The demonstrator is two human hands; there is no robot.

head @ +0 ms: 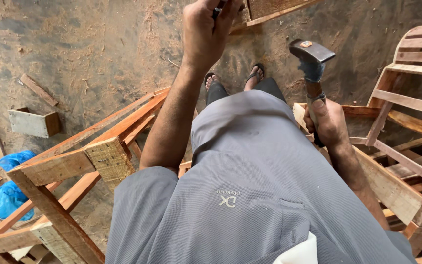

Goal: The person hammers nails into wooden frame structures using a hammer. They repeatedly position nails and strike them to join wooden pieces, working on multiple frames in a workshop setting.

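My right hand (329, 123) grips the wooden handle of a hammer (311, 55), whose steel head points up and away from me, over the sawdust floor. My left hand (205, 30) is stretched forward at the top of the view, fingers closed around a small dark object (217, 11) that I cannot identify. It is close to a wooden plank (269, 10) at the top edge. My feet in sandals (256, 74) stand between two wooden frames. My grey shirt fills the lower middle.
A wooden frame of rough slats (98, 146) lies on my left, and another (396, 188) on my right. A slatted chair-like frame (416, 63) stands at the far right. A small wooden box (32, 122) and a blue plastic bag (10, 193) lie on the left floor.
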